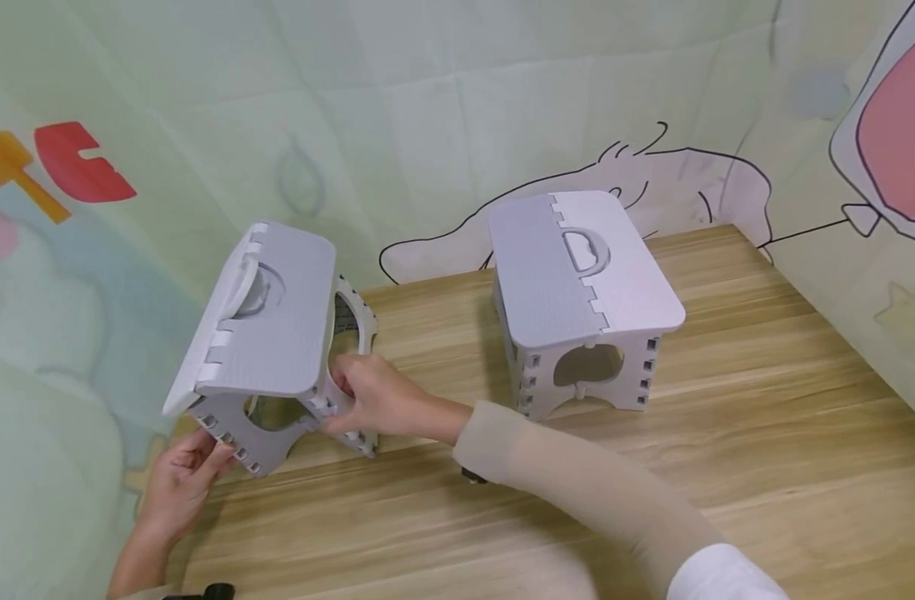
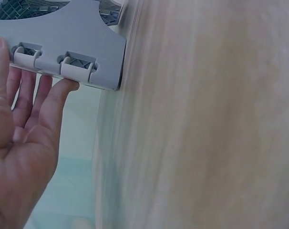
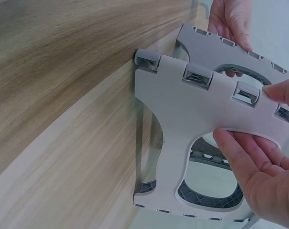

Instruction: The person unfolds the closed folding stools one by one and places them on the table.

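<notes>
A grey and white folding step stool [image 1: 285, 333] stands tilted at the left end of the table, its top bent along the hinged middle seam and its handle partly raised. My right hand [image 1: 388, 402] grips its right side panel. In the right wrist view, the fingers [image 3: 237, 148] reach into the panel's cut-out and the thumb lies by the hinged edge. My left hand [image 1: 178, 485] holds the lower left leg edge; the left wrist view shows its fingers [image 2: 56, 102] at the hinges, with the thumb on the near side of the panel.
A second folding stool [image 1: 577, 267] stands upright and unfolded right of my right hand, its top flat. Both are on a wood-grain table [image 1: 765, 400]. A printed fabric backdrop [image 1: 397, 117] hangs behind and at both sides.
</notes>
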`<state>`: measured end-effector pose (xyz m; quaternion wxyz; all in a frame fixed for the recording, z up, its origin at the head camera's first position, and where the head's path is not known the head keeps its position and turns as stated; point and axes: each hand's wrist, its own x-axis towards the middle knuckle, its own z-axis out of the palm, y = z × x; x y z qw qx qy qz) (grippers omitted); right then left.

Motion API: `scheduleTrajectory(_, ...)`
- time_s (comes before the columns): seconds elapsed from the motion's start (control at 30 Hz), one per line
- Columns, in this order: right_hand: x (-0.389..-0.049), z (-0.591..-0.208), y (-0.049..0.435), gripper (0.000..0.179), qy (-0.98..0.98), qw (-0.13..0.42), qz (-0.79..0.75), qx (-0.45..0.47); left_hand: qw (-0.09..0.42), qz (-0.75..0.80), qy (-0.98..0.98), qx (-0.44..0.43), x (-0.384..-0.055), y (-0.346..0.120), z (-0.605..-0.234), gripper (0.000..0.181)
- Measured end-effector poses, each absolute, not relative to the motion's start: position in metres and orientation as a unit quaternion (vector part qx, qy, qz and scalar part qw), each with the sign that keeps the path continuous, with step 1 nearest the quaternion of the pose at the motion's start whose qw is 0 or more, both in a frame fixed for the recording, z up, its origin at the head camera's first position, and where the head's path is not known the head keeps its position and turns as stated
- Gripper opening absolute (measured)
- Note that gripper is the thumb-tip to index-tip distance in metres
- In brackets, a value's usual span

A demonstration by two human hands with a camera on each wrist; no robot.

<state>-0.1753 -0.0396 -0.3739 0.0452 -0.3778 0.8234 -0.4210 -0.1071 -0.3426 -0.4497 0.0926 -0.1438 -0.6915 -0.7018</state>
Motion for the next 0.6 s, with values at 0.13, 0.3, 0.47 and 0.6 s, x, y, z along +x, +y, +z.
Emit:
scheduleTrajectory(0.13,-0.1752,-0.3750,-0.0382,0.034,0.820,0.041,-0.426,-0.380,0.090,-0.697,-0.698,-0.140,-0.1067,-0.3421,-0.4492,0.042)
scheduleTrajectory(0.3,-0.1750,-0.3756,-0.0376,0.035,0.828,0.033,-0.417,-0.373,0.083,-0.686,-0.710,-0.138,-0.1082,-0.3439,-0.4471,0.042)
scheduleTrajectory(0.47,-0.1738,-0.3770,-0.0378,0.035,0.830,0.037,-0.412,-0.374,0.074,-0.666,-0.731,-0.133,-0.1072,-0.3474,-0.4449,0.044)
scheduleTrajectory(0.6,-0.1728,-0.3784,-0.0385,0.034,0.831,0.035,-0.409,-0.376,0.070,-0.635,-0.759,-0.125,-0.1064,-0.3508,-0.4430,0.042)
